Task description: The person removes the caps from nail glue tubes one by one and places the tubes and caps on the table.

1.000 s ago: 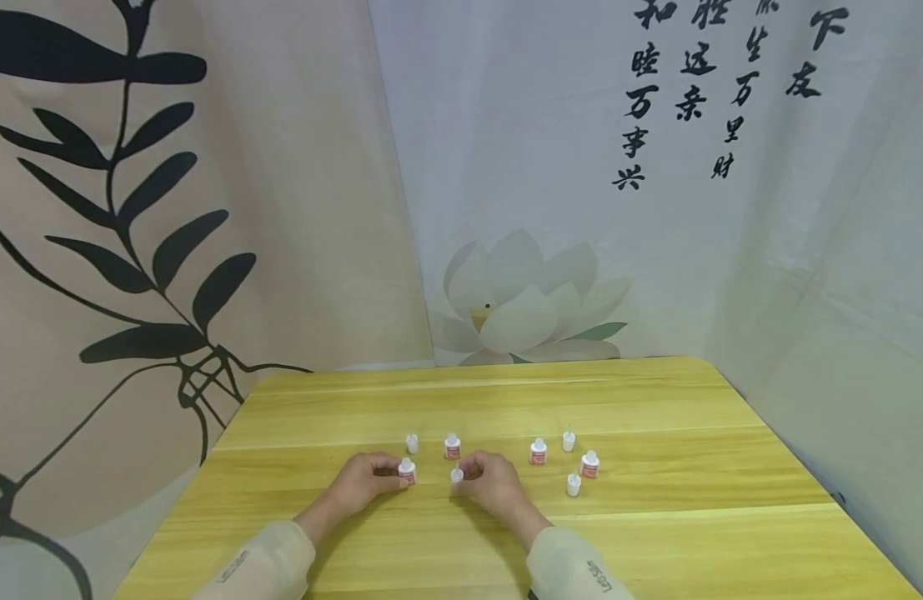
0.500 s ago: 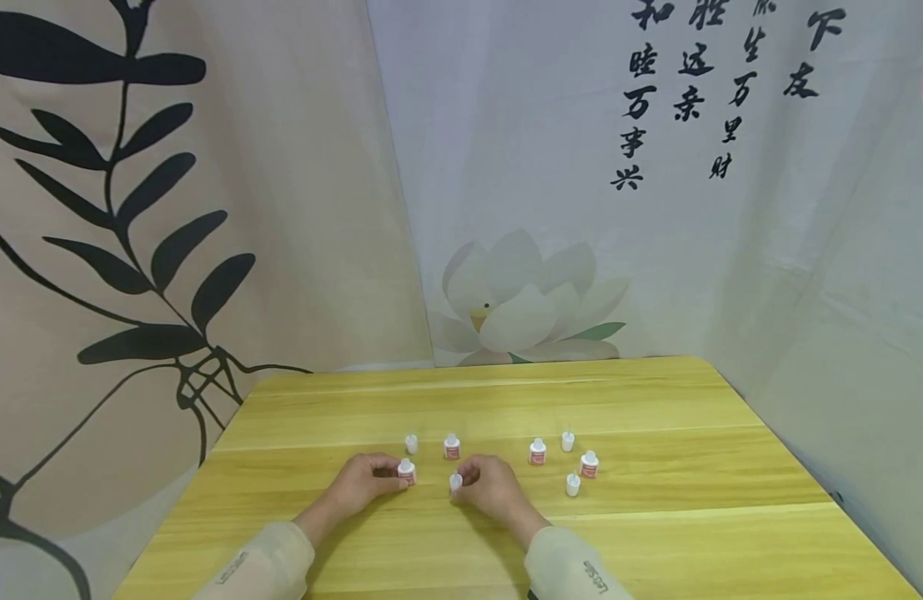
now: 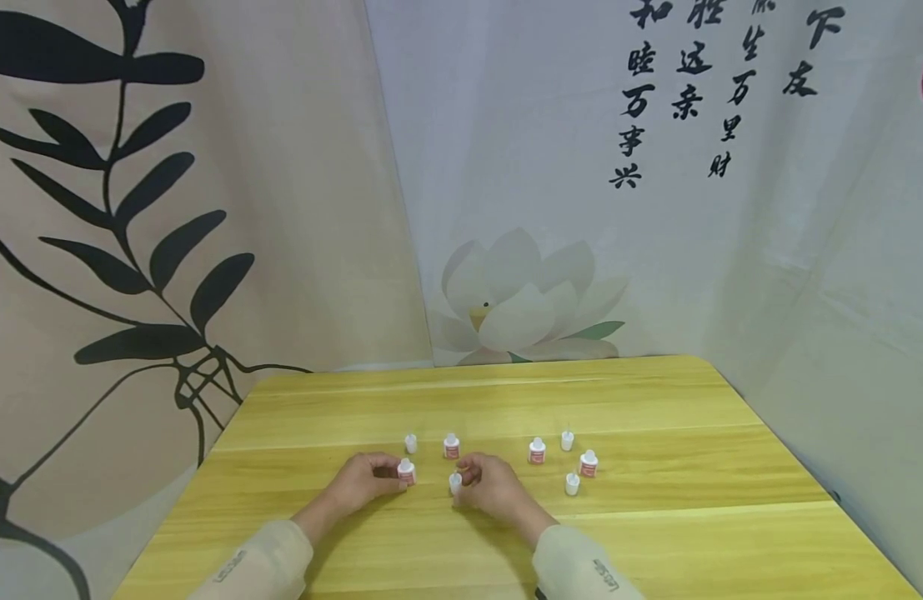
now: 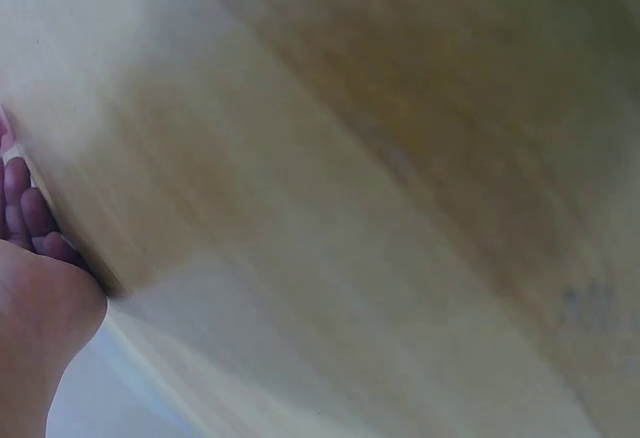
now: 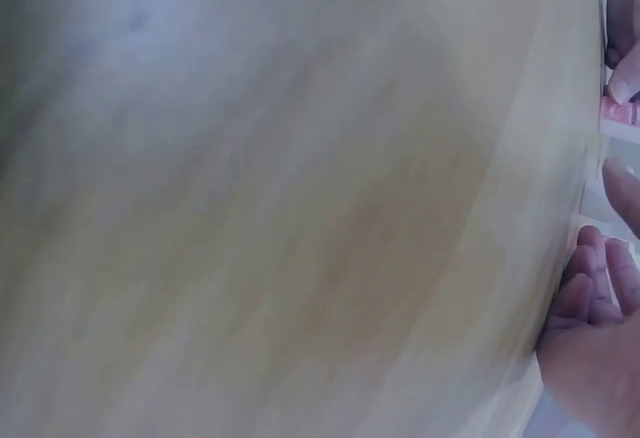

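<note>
My left hand grips a small white bottle with a red label between thumb and fingers, upright at the table. In the right wrist view, that bottle's red label shows under the left fingers. Thumb and fingertips of my right hand are around a small white cap with a thin pin on top; the thumb covers its lower part. In the left wrist view only part of the left hand appears at the edge, and the right wrist view cuts off the right hand.
Behind the hands stand another white cap and a red-labelled bottle. To the right are two more bottles, one nearer and one farther left, with two caps beside them. The wooden table meets a printed curtain.
The right hand has lowered the white cap slightly, toward the front of the table, and its fingers have shifted a little. The left hand and its bottle have hardly moved.
</note>
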`<state>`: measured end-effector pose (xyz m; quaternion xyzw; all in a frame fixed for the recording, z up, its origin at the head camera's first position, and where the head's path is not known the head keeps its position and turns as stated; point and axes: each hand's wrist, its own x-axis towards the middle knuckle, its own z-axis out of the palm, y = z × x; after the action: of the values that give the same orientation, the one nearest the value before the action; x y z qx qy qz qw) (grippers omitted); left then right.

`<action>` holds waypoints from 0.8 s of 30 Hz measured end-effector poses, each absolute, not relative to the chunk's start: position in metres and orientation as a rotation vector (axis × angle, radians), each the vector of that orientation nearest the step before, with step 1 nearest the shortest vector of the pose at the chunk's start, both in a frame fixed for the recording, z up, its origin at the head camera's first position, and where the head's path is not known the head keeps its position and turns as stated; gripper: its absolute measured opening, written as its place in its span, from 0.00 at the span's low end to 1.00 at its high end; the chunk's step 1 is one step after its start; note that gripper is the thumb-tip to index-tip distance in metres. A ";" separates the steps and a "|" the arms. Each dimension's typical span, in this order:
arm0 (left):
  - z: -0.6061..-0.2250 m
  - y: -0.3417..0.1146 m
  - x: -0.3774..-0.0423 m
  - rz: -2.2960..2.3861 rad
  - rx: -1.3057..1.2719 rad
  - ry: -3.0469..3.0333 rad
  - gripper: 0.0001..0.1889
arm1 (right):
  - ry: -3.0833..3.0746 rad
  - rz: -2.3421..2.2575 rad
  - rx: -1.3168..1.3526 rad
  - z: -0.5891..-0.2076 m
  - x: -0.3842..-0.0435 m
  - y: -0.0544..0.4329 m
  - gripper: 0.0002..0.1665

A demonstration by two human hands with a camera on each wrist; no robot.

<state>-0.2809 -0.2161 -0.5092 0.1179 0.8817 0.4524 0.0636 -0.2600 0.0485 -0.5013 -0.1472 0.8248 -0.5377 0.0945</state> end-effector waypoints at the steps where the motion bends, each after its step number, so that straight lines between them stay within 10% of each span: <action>1: -0.509 -0.216 -0.281 1.359 0.357 2.663 0.14 | 2.437 -1.599 -0.436 -0.500 -0.260 0.049 0.30; 24: -0.448 -0.251 -0.301 1.102 0.357 3.045 0.18 | 2.646 -1.522 -0.385 -0.427 -0.286 0.121 0.27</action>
<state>-0.3006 -0.2515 -0.4478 0.1094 0.9331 0.3376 -0.0582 -0.2864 0.1211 -0.4270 -0.1251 0.8596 -0.4943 0.0323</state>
